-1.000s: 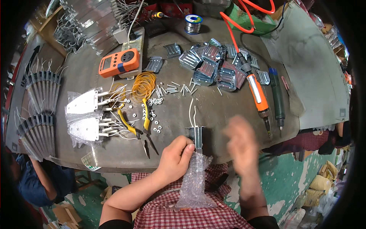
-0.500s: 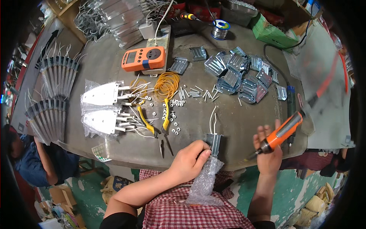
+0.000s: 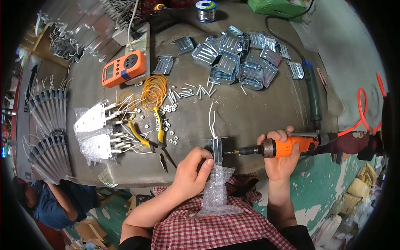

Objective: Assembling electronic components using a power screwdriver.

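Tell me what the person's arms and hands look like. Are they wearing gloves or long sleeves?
No gloves: the left hand and the right hand are both bare, with no rings or watch to be seen. The forearms are bare too. Dark sleeve edges show only near the bottom of the picture, pushed up high on each arm. Between the arms lies red and white checked cloth.

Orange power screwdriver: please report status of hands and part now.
Right hand grips orange screwdriver, bit at metal bracket. Left hand holds bracket, bubble wrap below. Nothing between.
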`<state>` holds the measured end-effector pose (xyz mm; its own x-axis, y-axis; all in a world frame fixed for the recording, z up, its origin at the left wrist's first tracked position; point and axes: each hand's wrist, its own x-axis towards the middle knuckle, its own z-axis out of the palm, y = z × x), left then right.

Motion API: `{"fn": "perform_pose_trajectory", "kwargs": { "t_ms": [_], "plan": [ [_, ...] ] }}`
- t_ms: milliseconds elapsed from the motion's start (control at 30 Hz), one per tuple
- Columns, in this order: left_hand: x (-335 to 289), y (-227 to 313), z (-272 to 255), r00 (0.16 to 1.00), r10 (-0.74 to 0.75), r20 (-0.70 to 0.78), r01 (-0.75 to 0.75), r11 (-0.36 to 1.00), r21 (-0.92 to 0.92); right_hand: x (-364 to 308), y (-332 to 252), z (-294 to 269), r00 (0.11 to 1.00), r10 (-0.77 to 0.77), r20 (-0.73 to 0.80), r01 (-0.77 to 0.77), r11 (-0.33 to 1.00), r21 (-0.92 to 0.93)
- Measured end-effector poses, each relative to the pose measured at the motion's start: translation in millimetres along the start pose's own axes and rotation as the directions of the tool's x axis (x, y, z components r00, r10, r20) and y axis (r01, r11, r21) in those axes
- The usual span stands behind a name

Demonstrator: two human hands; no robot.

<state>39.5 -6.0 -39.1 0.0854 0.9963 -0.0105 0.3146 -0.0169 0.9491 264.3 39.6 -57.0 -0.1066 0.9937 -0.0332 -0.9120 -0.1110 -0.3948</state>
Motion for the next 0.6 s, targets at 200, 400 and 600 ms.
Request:
{"fn": "perform_pose_trajectory", "kwargs": {
  "t_ms": [200, 400, 600],
  "plan": [
    [1, 0, -3, 1.000, -0.010, 0.026, 0.010, 1.000, 0.008, -2, 1, 6, 0.999, 0.024, -0.039, -0.021, 0.997, 0.070],
    [2, 3, -5, 0.998, -0.009, 0.059, 0.008, 1.000, 0.007, -3, 5, 9, 1.000, 0.023, -0.008, -0.023, 0.999, 0.040],
    [5, 3, -9, 0.996, 0.029, 0.081, -0.035, 0.997, 0.069, -5, 3, 12, 0.999, 0.019, 0.031, -0.020, 0.999, 0.042]
  ]
}}
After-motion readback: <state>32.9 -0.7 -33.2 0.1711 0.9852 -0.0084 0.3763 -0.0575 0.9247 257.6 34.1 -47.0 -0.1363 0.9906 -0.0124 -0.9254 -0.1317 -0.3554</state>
